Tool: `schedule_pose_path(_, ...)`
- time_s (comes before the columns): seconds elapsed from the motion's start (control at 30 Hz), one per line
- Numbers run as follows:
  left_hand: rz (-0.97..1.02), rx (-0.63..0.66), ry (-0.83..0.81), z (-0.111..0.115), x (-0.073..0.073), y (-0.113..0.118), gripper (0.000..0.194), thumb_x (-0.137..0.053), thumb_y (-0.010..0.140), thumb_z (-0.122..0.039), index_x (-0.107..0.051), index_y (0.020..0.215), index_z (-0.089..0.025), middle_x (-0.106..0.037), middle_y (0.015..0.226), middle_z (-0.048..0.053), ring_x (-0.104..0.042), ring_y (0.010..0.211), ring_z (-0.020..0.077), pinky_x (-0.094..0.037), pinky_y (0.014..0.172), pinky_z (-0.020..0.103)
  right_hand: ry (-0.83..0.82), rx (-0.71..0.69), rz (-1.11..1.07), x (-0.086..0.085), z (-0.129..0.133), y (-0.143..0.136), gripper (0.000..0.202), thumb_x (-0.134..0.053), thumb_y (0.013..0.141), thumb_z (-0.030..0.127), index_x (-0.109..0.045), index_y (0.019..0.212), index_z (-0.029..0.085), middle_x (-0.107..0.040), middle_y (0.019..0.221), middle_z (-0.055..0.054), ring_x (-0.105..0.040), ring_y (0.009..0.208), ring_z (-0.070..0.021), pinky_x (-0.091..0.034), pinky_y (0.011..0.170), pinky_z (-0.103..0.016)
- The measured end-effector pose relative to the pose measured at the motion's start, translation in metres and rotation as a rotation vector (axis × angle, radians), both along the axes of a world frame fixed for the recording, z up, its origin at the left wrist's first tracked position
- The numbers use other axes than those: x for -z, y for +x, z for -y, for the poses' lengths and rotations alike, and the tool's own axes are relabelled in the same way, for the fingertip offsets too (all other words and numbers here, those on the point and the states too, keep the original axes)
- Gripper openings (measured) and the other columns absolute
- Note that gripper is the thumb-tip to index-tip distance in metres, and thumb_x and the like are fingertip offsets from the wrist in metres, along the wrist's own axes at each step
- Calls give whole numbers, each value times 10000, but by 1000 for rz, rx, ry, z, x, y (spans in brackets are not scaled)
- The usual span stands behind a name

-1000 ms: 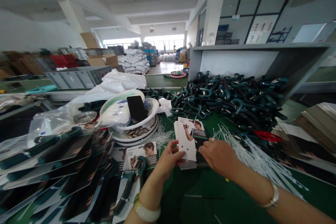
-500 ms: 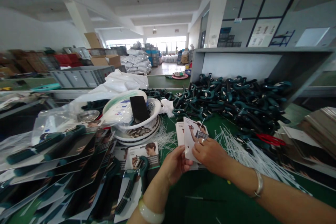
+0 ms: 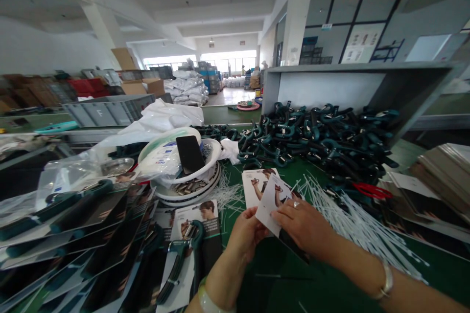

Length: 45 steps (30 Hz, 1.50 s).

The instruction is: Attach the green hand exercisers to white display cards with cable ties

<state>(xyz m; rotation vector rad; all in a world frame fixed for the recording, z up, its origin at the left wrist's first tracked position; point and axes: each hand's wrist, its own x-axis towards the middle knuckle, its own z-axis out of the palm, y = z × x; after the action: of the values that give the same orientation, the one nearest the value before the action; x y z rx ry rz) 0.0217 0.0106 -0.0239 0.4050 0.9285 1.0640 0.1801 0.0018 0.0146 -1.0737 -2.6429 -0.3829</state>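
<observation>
Between my two hands is a tilted printed backing card (image 3: 269, 209), white with a picture of a person and a dark lower part. My left hand (image 3: 246, 235) pinches its left edge. Fingers of my right hand (image 3: 306, 227) close over its right side. A thin white strip shows by the right fingertips; whether I hold it is unclear. Behind lies another printed card (image 3: 253, 188) on the green table. To the right spreads a fan of white cable ties (image 3: 362, 222). Left of my left hand, a dark green hand grip (image 3: 183, 254) rests on a printed card.
A big heap of dark green hand grips (image 3: 316, 132) fills the grey bin at the back. Stacked bowls of metal parts (image 3: 183, 195) carry a phone (image 3: 190, 154). Carded grips (image 3: 73, 234) pile up at left. Red-handled scissors (image 3: 371, 190) and card stacks (image 3: 440, 176) are right.
The card in my hands has turned and shifted away from the card behind, which now shows more. My right hand has moved right and down along it. The whole view has shifted slightly.
</observation>
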Motion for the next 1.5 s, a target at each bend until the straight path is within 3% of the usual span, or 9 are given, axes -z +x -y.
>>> schedule_pose_path(0.13,-79,-74,148,3,-12,4,364,-781,557,-273,-578,816,-119,-613,645,-13,-548,493,65,-468,497,185,-22,176,-218,0,22,-11,305,-558,799,312,-608,1062,166,-658,1025,-95,-565,949,-256,-364,900,-446)
schedule_pose_path(0.23,-100,-126,232,6,-24,4,406,-795,539,-333,-578,812,-124,-617,644,-7,-581,541,83,-457,515,179,91,285,-318,6,27,-12,278,-525,809,275,-619,1044,163,-669,1016,-96,-578,950,-258,-343,928,-467)
schedule_pose_path(0.33,-161,-212,303,7,-35,2,398,-797,543,-352,-599,807,-130,-614,629,-5,-613,615,102,-459,548,169,148,347,-368,11,22,-1,256,-480,835,253,-623,1027,163,-677,998,-97,-597,912,-249,-398,864,-438)
schedule_pose_path(0.6,-138,-109,526,-4,-36,21,321,-752,602,-418,-671,759,-151,-634,738,21,-589,673,105,-502,598,205,11,312,-543,8,12,19,295,-446,880,346,-606,1058,175,-641,1013,-95,-568,969,-240,-453,818,-401)
schedule_pose_path(0.7,-107,-100,607,-14,-33,31,314,-704,658,-450,-656,744,-151,-625,806,26,-561,686,91,-456,521,156,-101,322,-681,2,12,25,294,-454,880,380,-600,1063,204,-622,1034,-77,-568,981,-211,-464,831,-358)
schedule_pose_path(0.83,-6,30,545,-21,-30,42,378,-677,673,-493,-598,809,-150,-566,648,-32,-392,430,15,-280,371,131,-203,340,-857,0,9,34,278,-498,856,408,-615,1032,227,-621,1012,-58,-579,961,-194,-471,838,-323)
schedule_pose_path(1.03,-19,215,453,-21,-33,48,445,-712,592,-533,-545,763,-157,-524,593,-65,-308,348,-2,-175,337,160,-287,323,-1001,3,8,39,275,-546,827,410,-633,1005,220,-614,990,-62,-587,927,-190,-502,788,-296)
schedule_pose_path(1.33,-99,249,490,-21,-39,43,423,-708,590,-523,-563,721,-148,-543,583,-52,-301,348,1,-156,336,179,-298,294,-1043,0,9,37,273,-557,812,420,-652,981,228,-629,955,-56,-598,890,-192,-521,727,-280)
schedule_pose_path(1.5,-98,180,494,-24,-37,42,424,-700,597,-529,-562,717,-146,-542,586,-52,-338,366,5,-237,342,159,-306,240,-986,5,8,40,252,-555,829,381,-630,1024,238,-604,972,-54,-581,921,-184,-510,780,-290)
